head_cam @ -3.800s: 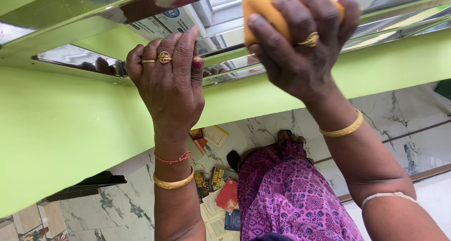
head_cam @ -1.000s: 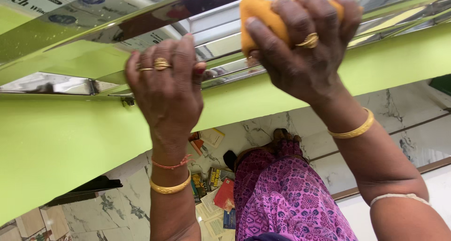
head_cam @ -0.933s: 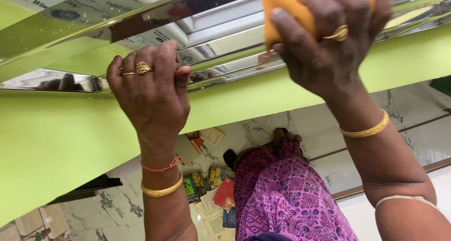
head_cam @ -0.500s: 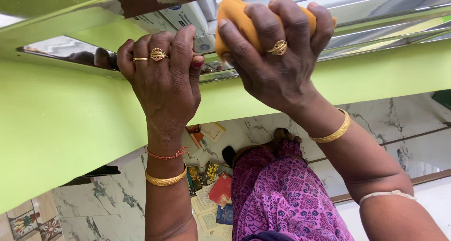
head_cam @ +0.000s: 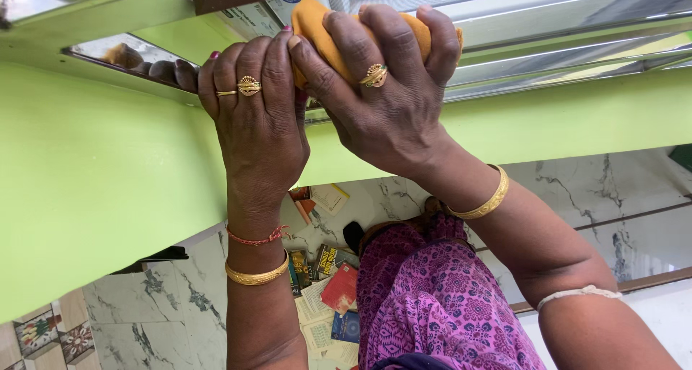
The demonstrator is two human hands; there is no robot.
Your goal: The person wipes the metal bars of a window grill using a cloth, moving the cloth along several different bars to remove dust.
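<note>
You held the orange cloth (head_cam: 317,31) bunched in your closed right hand (head_cam: 389,103), pressed against the mirrored shelf surface (head_cam: 548,31), while your left hand (head_cam: 256,125) gripped the green shelf edge (head_cam: 108,175); firm, even, overlapping strokes were advisable.

Gold rings and bangles, red wrist thread, purple patterned garment (head_cam: 432,305).
</note>
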